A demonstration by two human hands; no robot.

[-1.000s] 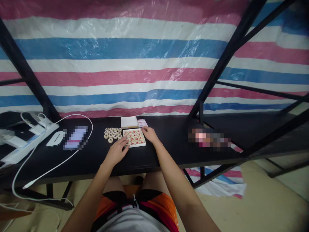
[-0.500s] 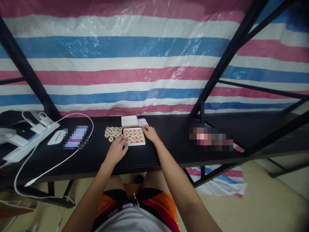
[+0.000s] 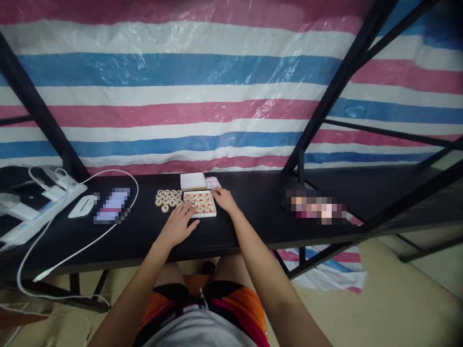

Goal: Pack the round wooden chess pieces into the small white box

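A shallow white box (image 3: 215,210) holds round xiangqi pieces (image 3: 204,202) with red characters, laid in rows. My left hand (image 3: 179,225) lies palm down over the box's left front part, fingers stretched and thumb apart; what is under the fingertips is partly hidden. At the far right corner of the box is my right hand (image 3: 224,200), its fingers bent together against the rim. Just left of the box, a group of pieces with black characters (image 3: 166,197) sits in rows on the black table (image 3: 253,202).
Behind the box sit a white box lid (image 3: 193,181) and a pink-and-white paper (image 3: 213,182). To the left are a blurred-out phone (image 3: 112,205), a white device (image 3: 83,206), a power strip (image 3: 47,217) and a white cable (image 3: 87,244). A blurred object (image 3: 316,207) lies at right.
The fingers and thumb of my left hand have spread and reach further over the box, covering a black-marked piece seen there before. My right hand keeps its place at the corner.
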